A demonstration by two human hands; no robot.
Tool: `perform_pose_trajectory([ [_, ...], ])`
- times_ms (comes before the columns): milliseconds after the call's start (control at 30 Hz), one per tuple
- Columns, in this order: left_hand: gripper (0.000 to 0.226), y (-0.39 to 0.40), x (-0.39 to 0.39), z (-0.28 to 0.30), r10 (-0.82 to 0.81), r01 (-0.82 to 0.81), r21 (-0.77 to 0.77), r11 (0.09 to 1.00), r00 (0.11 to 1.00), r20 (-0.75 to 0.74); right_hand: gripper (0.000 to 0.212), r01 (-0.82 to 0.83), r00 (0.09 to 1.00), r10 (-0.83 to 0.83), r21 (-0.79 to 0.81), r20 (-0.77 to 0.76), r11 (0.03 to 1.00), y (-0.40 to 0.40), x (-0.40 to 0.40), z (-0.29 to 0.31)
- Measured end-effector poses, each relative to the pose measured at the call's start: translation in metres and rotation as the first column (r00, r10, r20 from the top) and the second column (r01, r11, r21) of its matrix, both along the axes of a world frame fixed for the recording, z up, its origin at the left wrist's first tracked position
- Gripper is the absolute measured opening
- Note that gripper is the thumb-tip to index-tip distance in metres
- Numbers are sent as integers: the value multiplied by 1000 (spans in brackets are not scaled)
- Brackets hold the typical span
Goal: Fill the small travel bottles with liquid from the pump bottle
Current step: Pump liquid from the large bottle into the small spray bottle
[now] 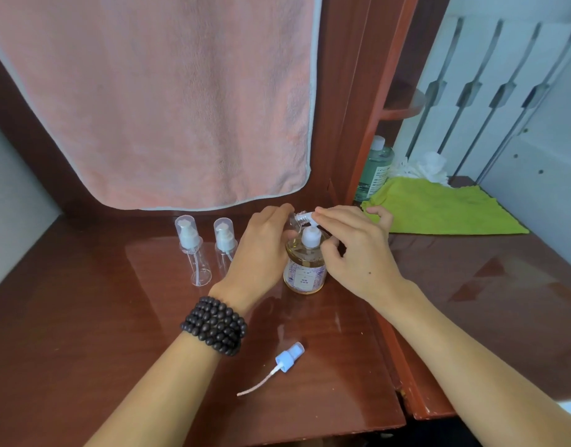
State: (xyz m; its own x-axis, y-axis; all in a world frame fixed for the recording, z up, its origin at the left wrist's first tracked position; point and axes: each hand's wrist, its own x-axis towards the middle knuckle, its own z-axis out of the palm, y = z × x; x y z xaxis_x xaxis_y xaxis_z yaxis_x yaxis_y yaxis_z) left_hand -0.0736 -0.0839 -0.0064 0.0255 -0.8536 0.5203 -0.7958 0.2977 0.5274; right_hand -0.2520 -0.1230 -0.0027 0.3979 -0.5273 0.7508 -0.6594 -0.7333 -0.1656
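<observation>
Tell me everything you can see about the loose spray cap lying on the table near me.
The spray cap lies on its side on the glossy brown table, unscrewed from any bottle. It has a pale blue plastic collar and nozzle under a clear little overcap, and a thin whitish dip tube curving out toward the lower left. It sits near the table's front, in front of the pump bottle and between the two forearms. Neither hand touches it; only the table does.

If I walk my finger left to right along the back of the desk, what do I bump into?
First capped travel bottle → second capped travel bottle → left hand → pump bottle → right hand → green cloth.
</observation>
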Motion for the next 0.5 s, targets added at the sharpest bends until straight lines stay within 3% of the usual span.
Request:
perform_pose_trajectory([
  [333,29,2,-3,-5,29,-28,31,999,999,-21,53,-3,1000,6,105,-29,994,3,0,-9],
  [500,27,4,-2,6,21,-21,9,1000,1000,-5,56,-5,998,9,59,-63,998,7,0,-9],
])
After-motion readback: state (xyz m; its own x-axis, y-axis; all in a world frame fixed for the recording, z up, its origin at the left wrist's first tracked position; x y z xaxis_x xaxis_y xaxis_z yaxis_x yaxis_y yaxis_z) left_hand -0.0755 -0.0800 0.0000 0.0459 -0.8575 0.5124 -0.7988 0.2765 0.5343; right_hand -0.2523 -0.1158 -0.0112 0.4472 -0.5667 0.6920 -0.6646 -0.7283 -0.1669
